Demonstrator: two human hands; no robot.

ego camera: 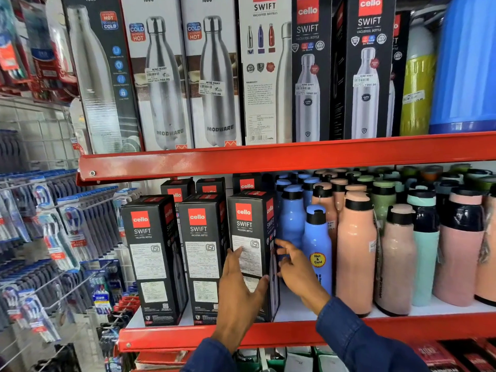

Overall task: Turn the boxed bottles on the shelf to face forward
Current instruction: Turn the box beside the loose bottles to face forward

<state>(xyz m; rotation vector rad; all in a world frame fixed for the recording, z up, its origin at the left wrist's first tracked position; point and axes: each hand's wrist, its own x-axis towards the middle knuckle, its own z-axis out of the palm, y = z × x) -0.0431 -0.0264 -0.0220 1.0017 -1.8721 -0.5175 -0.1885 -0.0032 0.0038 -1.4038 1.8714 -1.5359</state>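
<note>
Three black Cello Swift bottle boxes stand in a row at the front of the lower red shelf [214, 335], their printed text panels toward me. My left hand [240, 294] presses on the face of the rightmost box [248, 232], thumb on its left edge and fingers across its lower front. My right hand [295, 269] reaches along that box's right side, fingers spread against the side panel. The middle box [201, 253] and the left box [151, 259] stand untouched. More Cello boxes [247, 183] stand behind them.
Loose blue bottles [316, 245], peach bottles [354, 253] and mint ones crowd the shelf right of the boxes. The upper red shelf [268, 157] carries tall Modware and Cello boxes. Toothbrush packs [53, 237] hang on pegs at the left.
</note>
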